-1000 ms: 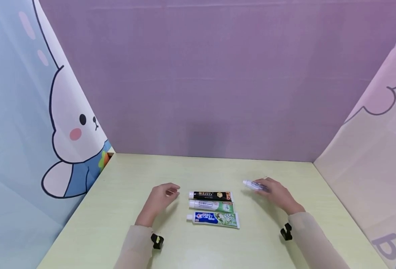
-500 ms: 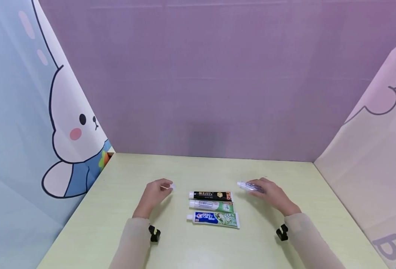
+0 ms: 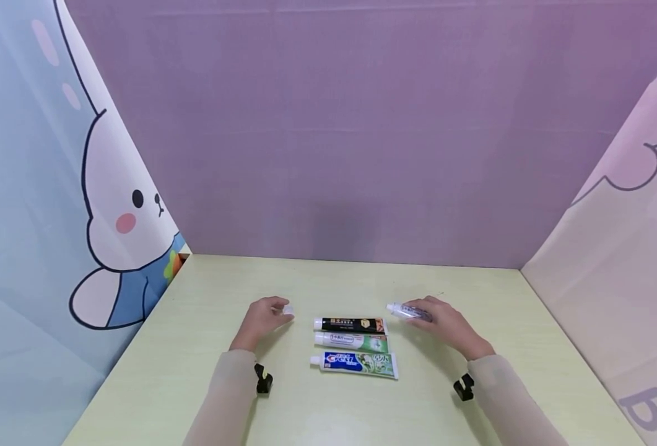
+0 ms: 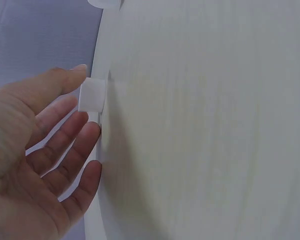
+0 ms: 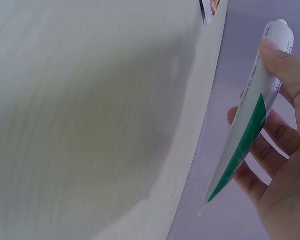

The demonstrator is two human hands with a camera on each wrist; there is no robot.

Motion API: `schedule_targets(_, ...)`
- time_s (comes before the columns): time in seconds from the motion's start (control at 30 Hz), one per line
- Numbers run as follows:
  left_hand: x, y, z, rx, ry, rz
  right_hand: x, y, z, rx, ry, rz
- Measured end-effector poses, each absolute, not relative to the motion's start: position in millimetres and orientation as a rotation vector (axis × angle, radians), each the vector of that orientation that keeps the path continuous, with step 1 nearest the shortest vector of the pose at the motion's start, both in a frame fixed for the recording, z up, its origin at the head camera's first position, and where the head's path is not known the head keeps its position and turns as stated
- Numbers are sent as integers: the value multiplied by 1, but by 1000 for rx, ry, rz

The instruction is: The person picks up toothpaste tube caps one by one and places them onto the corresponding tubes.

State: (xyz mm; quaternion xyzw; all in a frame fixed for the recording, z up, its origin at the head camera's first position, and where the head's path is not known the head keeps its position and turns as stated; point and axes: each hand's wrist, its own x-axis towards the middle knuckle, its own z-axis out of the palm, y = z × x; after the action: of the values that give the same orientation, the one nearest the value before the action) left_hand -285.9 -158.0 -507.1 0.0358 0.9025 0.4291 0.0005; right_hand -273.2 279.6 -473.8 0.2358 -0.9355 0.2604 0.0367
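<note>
Between thumb and fingertips, my left hand pinches a small white cap, held over the table left of the row of tubes. My right hand grips a white and green toothpaste tube with its thumb on one side and fingers on the other. A bare nozzle tops that tube, which points left in the head view. Between the two hands lie a black toothpaste tube, a white-green toothpaste tube and a blue-green Crest toothpaste tube, all with caps to the left.
The pale table carries the row of tubes near its middle. A purple backdrop stands behind it. Printed cloth hangs on the left, and another cloth borders the right side.
My right hand has moved left with the toothpaste tube, closer to the row. My left hand has shifted slightly, and the white cap now shows at its fingertips. The three lying tubes have stayed put.
</note>
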Motion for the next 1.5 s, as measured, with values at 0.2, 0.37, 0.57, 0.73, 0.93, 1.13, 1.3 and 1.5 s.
schedule_targets(0.2,-288,-153,-507,74,2854,1278,-271,279,-472,728,-2871,784)
schedule_targets(0.37,-286,-151,-508,41,2878,1264,-270,278,-473,737,-2854,803)
schedule_targets(0.57,-286,-151,-510,38,2882,1277,-270,277,-475,731,-2853,821)
schedule_targets(0.73,-286,-151,-511,34,2886,1268,-271,277,-477,738,-2858,815)
schedule_targets(0.93,-286,-151,-513,20,2883,1253,-271,277,-479,761,-2850,825)
schedule_targets(1.13,-286,-153,-512,43,2893,1277,-272,278,-480,768,-2855,833)
schedule_targets(1.3,-282,-154,-510,33,2880,1332,-271,277,-478,778,-2849,848)
schedule_targets(1.5,-276,-153,-506,54,2839,1386,-269,276,-477,808,-2829,839)
